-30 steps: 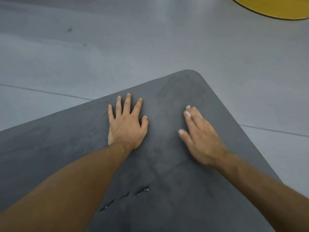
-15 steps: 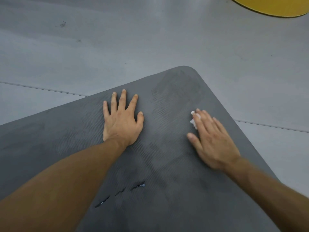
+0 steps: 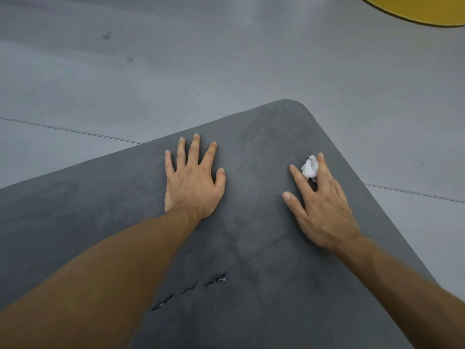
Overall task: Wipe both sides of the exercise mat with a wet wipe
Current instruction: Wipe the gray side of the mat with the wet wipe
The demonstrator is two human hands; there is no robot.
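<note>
A dark grey exercise mat (image 3: 251,248) is laid flat on a grey floor (image 3: 176,71), its rounded far corner seen near the middle of the view. The left hand (image 3: 192,183) is pressed palm down on the mat, fingers spread and nothing held, well inside the mat's far edge. The right hand (image 3: 320,205) is set on the mat nearer its right edge, well apart from the left hand. A crumpled white wet wipe (image 3: 310,167) is pinned against the mat under the right hand's fingers, with the index finger splayed to one side of it and the other fingers laid over it.

Compared with a second ago, the right hand is found shifted away from the left hand, toward the mat's right edge, and the gap between the two hands is widened. More of the wipe is exposed now: earlier only a small white sliver was seen at the fingertips, whereas a bunched wad is now shown between the fingers. The left hand is kept in much the same place on the mat.

Three short tears (image 3: 191,289) are seen in the mat's surface, nearer the person than both hands, beside the left forearm. A yellow curved object (image 3: 415,11) is cut off by the frame on the floor, far beyond the mat's corner.
</note>
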